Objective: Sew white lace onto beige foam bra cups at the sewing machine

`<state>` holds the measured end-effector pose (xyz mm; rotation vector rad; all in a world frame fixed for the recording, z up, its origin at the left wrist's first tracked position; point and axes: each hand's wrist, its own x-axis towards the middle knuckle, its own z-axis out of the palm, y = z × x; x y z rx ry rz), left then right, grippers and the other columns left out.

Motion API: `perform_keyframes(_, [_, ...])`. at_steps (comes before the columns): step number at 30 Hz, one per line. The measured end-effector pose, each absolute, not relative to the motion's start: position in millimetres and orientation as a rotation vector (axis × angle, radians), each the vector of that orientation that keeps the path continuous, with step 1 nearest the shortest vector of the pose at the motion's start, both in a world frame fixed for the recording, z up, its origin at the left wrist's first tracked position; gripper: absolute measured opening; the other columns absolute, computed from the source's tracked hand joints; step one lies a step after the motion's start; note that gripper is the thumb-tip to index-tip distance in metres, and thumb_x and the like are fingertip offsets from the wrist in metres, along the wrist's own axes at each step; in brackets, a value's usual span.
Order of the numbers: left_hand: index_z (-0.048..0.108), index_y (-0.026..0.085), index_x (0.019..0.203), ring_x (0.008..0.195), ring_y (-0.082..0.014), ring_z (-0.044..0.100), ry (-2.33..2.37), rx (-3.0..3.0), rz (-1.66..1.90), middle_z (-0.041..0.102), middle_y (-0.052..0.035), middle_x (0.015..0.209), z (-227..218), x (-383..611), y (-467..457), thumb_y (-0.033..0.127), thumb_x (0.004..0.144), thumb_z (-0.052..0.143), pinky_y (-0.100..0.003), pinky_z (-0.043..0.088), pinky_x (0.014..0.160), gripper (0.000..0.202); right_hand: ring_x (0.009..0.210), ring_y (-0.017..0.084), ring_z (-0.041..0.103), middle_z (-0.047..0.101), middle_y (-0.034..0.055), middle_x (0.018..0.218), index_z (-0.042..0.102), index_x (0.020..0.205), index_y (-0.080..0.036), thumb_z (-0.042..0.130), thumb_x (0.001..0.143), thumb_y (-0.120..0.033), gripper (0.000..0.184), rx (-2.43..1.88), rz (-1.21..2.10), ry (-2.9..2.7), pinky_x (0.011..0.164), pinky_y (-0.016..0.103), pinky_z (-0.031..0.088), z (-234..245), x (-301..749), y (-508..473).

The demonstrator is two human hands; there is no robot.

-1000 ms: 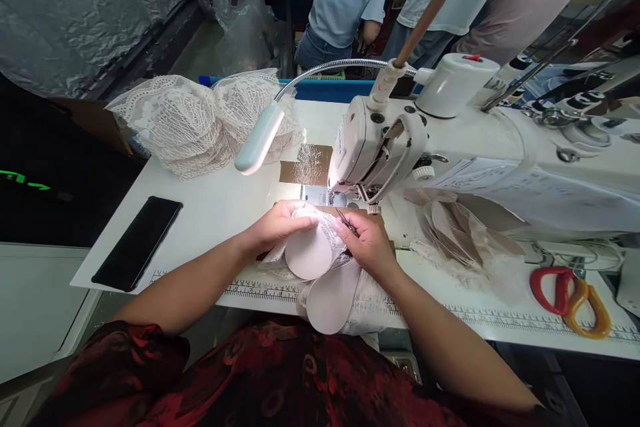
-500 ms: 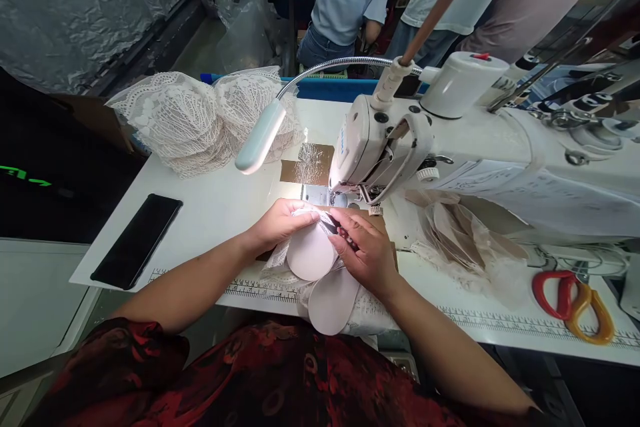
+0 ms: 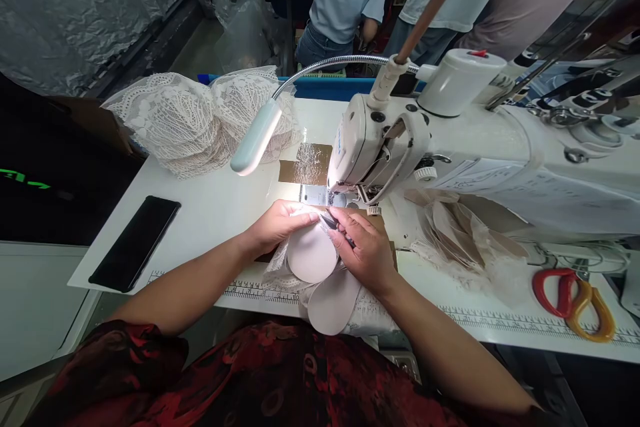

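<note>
Head view showed my left hand (image 3: 274, 225) gripping the lace-edged cup (image 3: 311, 255); my right hand (image 3: 364, 247) pinched small snips (image 3: 330, 220) against it. Both sat on the surface (image 3: 210, 207) just before the sewing machine (image 3: 450, 147).

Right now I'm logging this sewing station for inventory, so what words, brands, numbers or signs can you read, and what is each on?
Nothing here reads clearly.
Ruler printed along the table edge: tick marks and numbers, too small to read.
Sewing machine head: a small blue mark on its left face, blurred.
Green glowing marks at the far left: cut off, unreadable.
Phone: dark screen, no text.
Scissors: no marking shows.
</note>
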<state>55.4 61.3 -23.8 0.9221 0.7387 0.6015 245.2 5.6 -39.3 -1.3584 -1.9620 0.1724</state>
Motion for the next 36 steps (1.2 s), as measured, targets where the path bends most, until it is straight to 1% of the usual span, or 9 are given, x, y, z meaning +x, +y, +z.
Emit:
perform_keyframes(5, [0.072,0.012,0.106,0.083,-0.0193,0.069,0.709,0.93,0.603,0.074,-0.0109,0.094,-24,55,61,0.031,0.082,0.069,-0.029,0.055,0.078,0.03,0.083,0.018,0.067,0.071,0.0065,0.095,0.059,0.124,-0.021,0.052,0.09,-0.027,0.034,-1.363,0.151,-1.962,0.073,0.03,0.057,-39,245,6])
perform_keyframes(10, [0.072,0.012,0.105,0.085,-0.0197,0.069,0.721,0.955,0.612,0.074,-0.0106,0.095,-24,55,61,0.031,0.082,0.069,-0.029,0.055,0.079,0.03,0.082,0.018,0.067,0.071,0.0082,0.096,0.06,0.121,-0.017,0.053,0.09,-0.025,0.033,-1.328,0.115,-1.965,0.07,0.03,0.057,-38,245,6])
perform_keyframes(16, [0.073,0.013,0.102,0.079,-0.0187,0.068,0.723,0.936,0.596,0.074,-0.0097,0.089,-26,55,61,0.032,0.082,0.069,-0.03,0.056,0.075,0.029,0.083,0.018,0.067,0.071,0.0079,0.097,0.059,0.122,-0.018,0.053,0.09,-0.025,0.033,-1.332,0.089,-1.964,0.072,0.029,0.056,-40,244,6])
perform_keyframes(23, [0.073,0.01,0.085,0.072,-0.0169,0.066,0.818,1.003,0.579,0.072,-0.0088,0.082,-25,57,59,0.035,0.079,0.071,-0.027,0.053,0.067,0.026,0.084,0.018,0.067,0.07,0.0081,0.096,0.057,0.126,-0.02,0.051,0.091,-0.024,0.035,-1.312,0.077,-1.945,0.074,0.03,0.056,-41,243,7])
perform_keyframes(25, [0.072,0.01,0.085,0.072,-0.0162,0.065,0.804,1.047,0.585,0.071,-0.0083,0.082,-27,57,59,0.036,0.079,0.071,-0.026,0.052,0.067,0.027,0.08,0.017,0.066,0.07,0.0073,0.094,0.055,0.128,-0.021,0.052,0.091,-0.024,0.037,-1.292,0.069,-1.961,0.071,0.03,0.056,-41,244,5])
perform_keyframes(27, [0.072,0.01,0.086,0.072,-0.0153,0.064,0.801,1.108,0.604,0.071,-0.0078,0.081,-30,58,61,0.038,0.079,0.07,-0.025,0.051,0.067,0.028,0.073,0.015,0.065,0.07,0.0055,0.091,0.051,0.131,-0.022,0.054,0.09,-0.025,0.042,-1.185,0.07,-2.044,0.064,0.027,0.055,-41,244,2])
perform_keyframes(30, [0.071,0.009,0.086,0.072,-0.0147,0.063,0.835,1.158,0.615,0.07,-0.008,0.081,-35,59,63,0.039,0.08,0.069,-0.023,0.05,0.066,0.03,0.075,0.014,0.066,0.07,0.0029,0.093,0.047,0.135,-0.027,0.055,0.089,-0.025,0.047,-0.995,0.122,-2.161,0.058,0.023,0.052,-39,246,-1])
perform_keyframes(33, [0.071,0.009,0.088,0.073,-0.016,0.064,0.842,1.106,0.602,0.071,-0.0087,0.083,-36,58,64,0.04,0.078,0.071,-0.025,0.051,0.067,0.032,0.083,0.015,0.067,0.071,0.0044,0.099,0.052,0.13,-0.025,0.054,0.09,-0.024,0.04,-1.101,0.218,-2.069,0.069,0.024,0.055,-38,248,1])
perform_keyframes(36, [0.071,0.01,0.09,0.071,-0.0167,0.065,0.857,1.027,0.582,0.071,-0.0092,0.084,-33,57,64,0.041,0.077,0.072,-0.026,0.052,0.065,0.034,0.086,0.017,0.068,0.072,0.0058,0.098,0.059,0.123,-0.021,0.053,0.09,-0.023,0.033,-1.248,0.287,-1.972,0.076,0.028,0.056,-38,248,4])
